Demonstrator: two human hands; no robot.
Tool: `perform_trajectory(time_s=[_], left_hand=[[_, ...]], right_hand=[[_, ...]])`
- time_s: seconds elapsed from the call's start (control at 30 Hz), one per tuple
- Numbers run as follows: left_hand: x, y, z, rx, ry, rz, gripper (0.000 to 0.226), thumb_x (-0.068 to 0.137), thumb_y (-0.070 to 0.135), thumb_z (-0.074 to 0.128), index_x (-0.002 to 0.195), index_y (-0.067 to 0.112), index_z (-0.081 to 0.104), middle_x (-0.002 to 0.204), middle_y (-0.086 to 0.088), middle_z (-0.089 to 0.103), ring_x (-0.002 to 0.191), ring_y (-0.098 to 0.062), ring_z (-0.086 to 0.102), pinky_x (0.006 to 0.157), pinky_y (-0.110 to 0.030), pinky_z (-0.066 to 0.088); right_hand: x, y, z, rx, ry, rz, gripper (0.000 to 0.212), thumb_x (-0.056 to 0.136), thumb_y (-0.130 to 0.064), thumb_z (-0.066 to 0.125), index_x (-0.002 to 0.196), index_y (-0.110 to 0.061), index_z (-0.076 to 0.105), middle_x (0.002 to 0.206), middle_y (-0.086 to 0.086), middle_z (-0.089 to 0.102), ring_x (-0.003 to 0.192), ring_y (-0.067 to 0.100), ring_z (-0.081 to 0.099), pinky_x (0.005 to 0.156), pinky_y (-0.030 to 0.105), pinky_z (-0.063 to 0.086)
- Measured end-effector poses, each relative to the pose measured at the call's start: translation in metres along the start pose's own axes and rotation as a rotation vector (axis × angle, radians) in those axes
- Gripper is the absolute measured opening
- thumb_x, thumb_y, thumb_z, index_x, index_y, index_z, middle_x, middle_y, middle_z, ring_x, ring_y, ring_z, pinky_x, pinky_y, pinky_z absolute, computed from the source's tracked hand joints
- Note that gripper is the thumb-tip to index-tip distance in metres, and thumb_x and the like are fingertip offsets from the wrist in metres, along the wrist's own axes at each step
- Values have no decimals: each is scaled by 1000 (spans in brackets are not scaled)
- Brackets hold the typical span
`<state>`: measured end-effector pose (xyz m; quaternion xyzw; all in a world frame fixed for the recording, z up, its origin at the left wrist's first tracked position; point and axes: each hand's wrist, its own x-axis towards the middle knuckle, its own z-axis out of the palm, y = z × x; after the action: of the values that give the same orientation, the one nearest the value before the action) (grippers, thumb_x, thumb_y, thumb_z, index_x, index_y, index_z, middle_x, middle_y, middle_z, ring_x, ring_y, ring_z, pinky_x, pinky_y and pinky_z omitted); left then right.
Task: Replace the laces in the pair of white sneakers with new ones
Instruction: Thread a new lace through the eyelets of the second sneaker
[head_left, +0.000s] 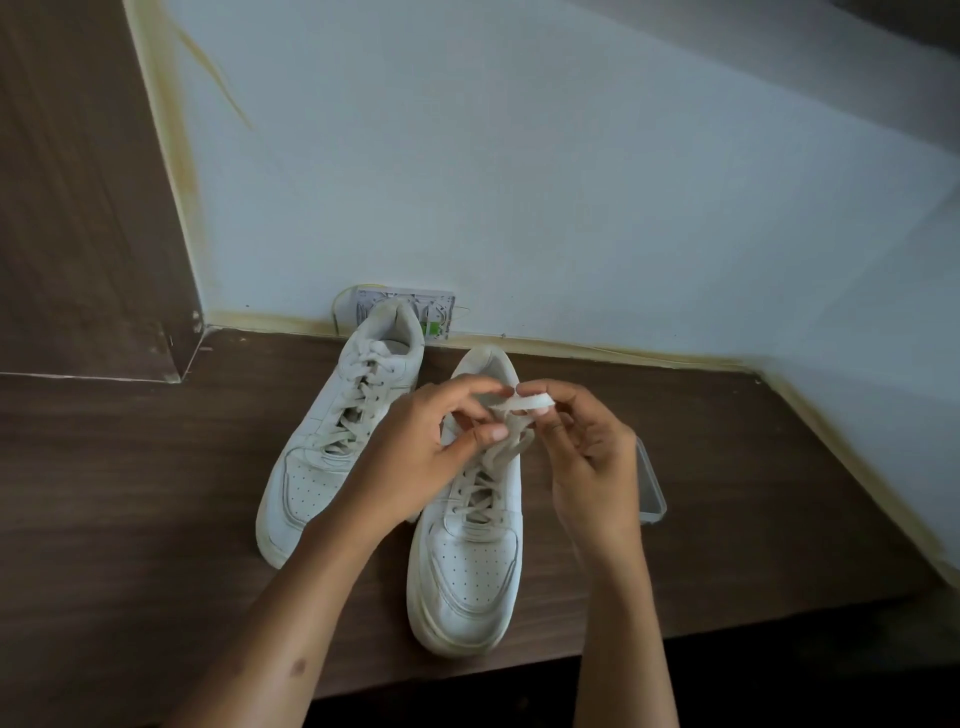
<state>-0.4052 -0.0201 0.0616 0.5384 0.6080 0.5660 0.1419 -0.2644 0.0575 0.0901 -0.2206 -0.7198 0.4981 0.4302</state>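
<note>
Two white sneakers stand side by side on the dark wooden table, toes toward me. The left sneaker (332, 447) is fully laced. Over the right sneaker (467, 561) both hands work at the top of its lacing. My left hand (415, 457) pinches one end of a flat white lace (524, 402). My right hand (592, 467) pinches the same lace from the other side, holding a short loop of it above the shoe's tongue. The upper eyelets of the right sneaker are hidden behind my fingers.
A clear plastic case (652, 483) lies on the table (156, 493) just right of my right hand. An open wall socket box (405, 312) sits behind the left sneaker's heel. The table's front edge runs close below the right sneaker's toe. A wall rises behind.
</note>
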Motion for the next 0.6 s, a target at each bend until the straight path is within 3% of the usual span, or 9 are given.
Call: perform_trajectory(time_s=[0.13,0.27,0.37,0.5,0.6], left_hand=[[2,-3,-1,51,146,17,34,85,25,74,118,26,67,95,17,73,96,1,66,92,-24,50],[0,4,-1,-82,80,-59,45,81,31,76,124,32,64,101,15,73,103,6,63,90,-6,42],[1,5,4,-133,17,-55,49,80,24,76,128,26,62,94,10,75,98,3,66,88,-4,40],[3,4,3,-124,56,-9,49,76,21,78,123,20,65,84,7,74,89,-2,68,84,-7,44],[3,1,0,-54,36,37,49,74,18,79,121,17,65,83,11,73,83,2,68,80,-6,45]], right_hand=[[0,-1,3,4,13,8,19,98,-8,53,105,-12,70,97,4,73,96,22,69,86,36,54],[0,0,4,57,15,22,19,99,-8,53,109,-8,69,98,9,73,96,25,70,88,38,55],[0,-2,5,60,-3,13,20,99,-4,51,107,-7,69,96,6,74,91,19,70,80,27,55],[0,2,5,84,-5,41,20,98,-3,52,105,-5,70,75,-9,67,68,3,60,64,16,46],[0,4,4,126,20,60,17,96,-5,55,104,-2,69,75,-10,65,63,1,58,57,12,42]])
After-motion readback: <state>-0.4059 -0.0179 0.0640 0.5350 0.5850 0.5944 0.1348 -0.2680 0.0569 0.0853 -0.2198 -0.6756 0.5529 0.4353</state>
